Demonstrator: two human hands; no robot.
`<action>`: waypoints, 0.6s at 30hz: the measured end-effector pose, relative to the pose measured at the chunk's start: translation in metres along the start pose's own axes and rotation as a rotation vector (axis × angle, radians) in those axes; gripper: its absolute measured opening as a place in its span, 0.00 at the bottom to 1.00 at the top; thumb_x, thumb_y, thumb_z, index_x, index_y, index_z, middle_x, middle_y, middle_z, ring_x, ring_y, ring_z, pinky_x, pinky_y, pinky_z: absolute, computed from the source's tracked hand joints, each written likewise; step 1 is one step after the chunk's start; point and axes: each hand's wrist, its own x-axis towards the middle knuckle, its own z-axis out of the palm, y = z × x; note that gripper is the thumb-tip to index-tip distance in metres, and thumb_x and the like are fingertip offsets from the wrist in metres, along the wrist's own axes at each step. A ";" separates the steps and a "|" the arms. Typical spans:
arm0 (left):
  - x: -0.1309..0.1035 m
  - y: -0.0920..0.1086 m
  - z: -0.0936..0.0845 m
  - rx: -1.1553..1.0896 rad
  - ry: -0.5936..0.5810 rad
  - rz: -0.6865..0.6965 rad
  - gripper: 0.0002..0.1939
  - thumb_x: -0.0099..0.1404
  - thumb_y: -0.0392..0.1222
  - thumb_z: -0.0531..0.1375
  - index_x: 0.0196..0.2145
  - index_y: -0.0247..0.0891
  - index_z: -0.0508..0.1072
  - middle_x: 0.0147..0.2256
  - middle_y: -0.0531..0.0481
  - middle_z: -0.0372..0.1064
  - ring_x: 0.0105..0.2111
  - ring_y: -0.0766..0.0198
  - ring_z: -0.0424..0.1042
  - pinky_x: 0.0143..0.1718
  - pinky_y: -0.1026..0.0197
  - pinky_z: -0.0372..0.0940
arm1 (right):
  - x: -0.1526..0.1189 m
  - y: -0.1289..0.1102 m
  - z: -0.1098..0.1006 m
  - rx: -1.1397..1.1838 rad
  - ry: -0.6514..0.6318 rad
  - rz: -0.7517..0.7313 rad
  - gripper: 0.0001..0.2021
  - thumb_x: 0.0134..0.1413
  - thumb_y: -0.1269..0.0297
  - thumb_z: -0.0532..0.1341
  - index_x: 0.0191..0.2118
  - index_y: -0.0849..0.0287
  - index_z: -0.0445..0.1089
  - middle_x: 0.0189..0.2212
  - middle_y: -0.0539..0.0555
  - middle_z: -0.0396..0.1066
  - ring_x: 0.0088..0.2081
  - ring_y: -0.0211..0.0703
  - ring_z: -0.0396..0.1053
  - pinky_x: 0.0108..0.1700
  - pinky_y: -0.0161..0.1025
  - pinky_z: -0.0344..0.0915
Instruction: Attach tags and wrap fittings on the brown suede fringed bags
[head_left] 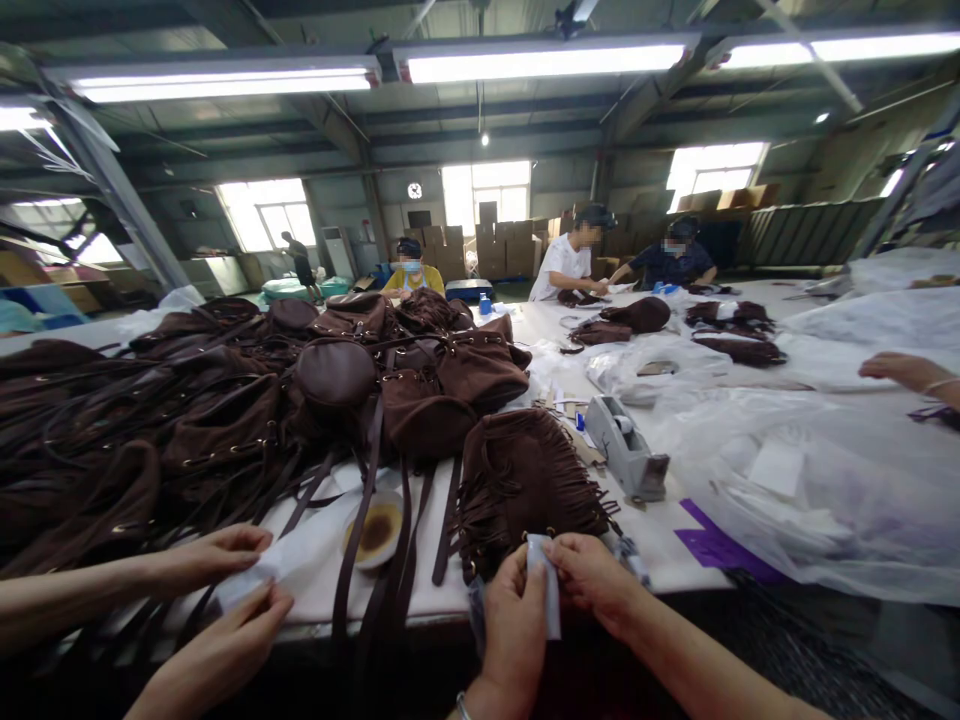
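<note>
My left hand [516,612] and my right hand [592,582] meet at the table's front edge. Both pinch a folded white strip [552,590], thin like paper or film; its exact material I cannot make out. Just beyond my fingers lies a dark brown fringed bag [525,475] with small metal eyelets, its near edge close to or touching my hands. A grey tape dispenser [626,450] stands right of the bag.
At left, a co-worker's hands [232,590] hold white tissue near a bowl of brown liquid [373,530]. Brown bags [225,420] with long straps pile up there. Clear plastic bags [810,480] cover the right side. Other people work across the table; another hand [900,370] reaches in at right.
</note>
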 end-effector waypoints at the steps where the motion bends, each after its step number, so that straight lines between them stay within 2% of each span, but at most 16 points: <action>1: 0.002 0.000 0.000 -0.067 -0.048 -0.006 0.31 0.58 0.61 0.64 0.51 0.36 0.76 0.47 0.41 0.78 0.46 0.51 0.76 0.46 0.57 0.70 | 0.000 0.000 0.000 0.002 -0.001 -0.005 0.28 0.34 0.41 0.72 0.25 0.57 0.58 0.15 0.38 0.53 0.15 0.26 0.50 0.18 0.28 0.47; 4: 0.004 0.000 -0.002 -0.146 -0.143 -0.032 0.29 0.60 0.59 0.64 0.52 0.36 0.76 0.45 0.42 0.78 0.45 0.52 0.76 0.43 0.59 0.70 | -0.003 -0.001 0.004 0.009 0.004 -0.012 0.29 0.33 0.41 0.72 0.24 0.57 0.58 0.15 0.39 0.53 0.15 0.26 0.50 0.19 0.29 0.50; 7: -0.002 -0.001 -0.003 -0.126 -0.174 -0.086 0.30 0.59 0.62 0.63 0.47 0.34 0.77 0.35 0.44 0.78 0.36 0.57 0.76 0.35 0.62 0.70 | -0.003 -0.001 0.006 0.005 0.039 -0.016 0.28 0.33 0.40 0.71 0.25 0.57 0.59 0.15 0.39 0.53 0.16 0.26 0.50 0.19 0.29 0.50; 10: -0.013 -0.006 -0.003 -0.135 -0.168 -0.243 0.34 0.54 0.68 0.63 0.43 0.32 0.76 0.31 0.45 0.74 0.27 0.61 0.74 0.23 0.65 0.67 | -0.001 0.004 0.005 -0.002 0.055 -0.043 0.26 0.36 0.41 0.70 0.25 0.57 0.59 0.15 0.39 0.53 0.16 0.27 0.48 0.18 0.30 0.46; 13: -0.024 -0.011 -0.006 -0.171 -0.130 -0.371 0.37 0.49 0.70 0.65 0.42 0.32 0.75 0.33 0.46 0.72 0.24 0.65 0.72 0.19 0.67 0.65 | 0.004 0.010 0.001 -0.006 0.047 -0.072 0.25 0.39 0.42 0.69 0.25 0.57 0.59 0.15 0.39 0.53 0.17 0.27 0.48 0.19 0.30 0.44; 15: -0.029 -0.011 -0.008 -0.160 -0.106 -0.380 0.38 0.47 0.71 0.66 0.40 0.31 0.75 0.30 0.47 0.70 0.23 0.65 0.71 0.18 0.66 0.66 | 0.007 0.015 0.001 -0.005 0.042 -0.079 0.24 0.41 0.42 0.68 0.25 0.57 0.60 0.15 0.39 0.52 0.17 0.28 0.47 0.19 0.31 0.44; 18: -0.034 -0.006 -0.009 -0.072 -0.045 -0.304 0.33 0.50 0.69 0.65 0.36 0.33 0.76 0.24 0.48 0.68 0.21 0.64 0.69 0.19 0.63 0.67 | 0.007 0.019 0.004 -0.017 0.063 -0.082 0.24 0.41 0.41 0.67 0.25 0.56 0.59 0.15 0.39 0.51 0.16 0.28 0.45 0.19 0.31 0.42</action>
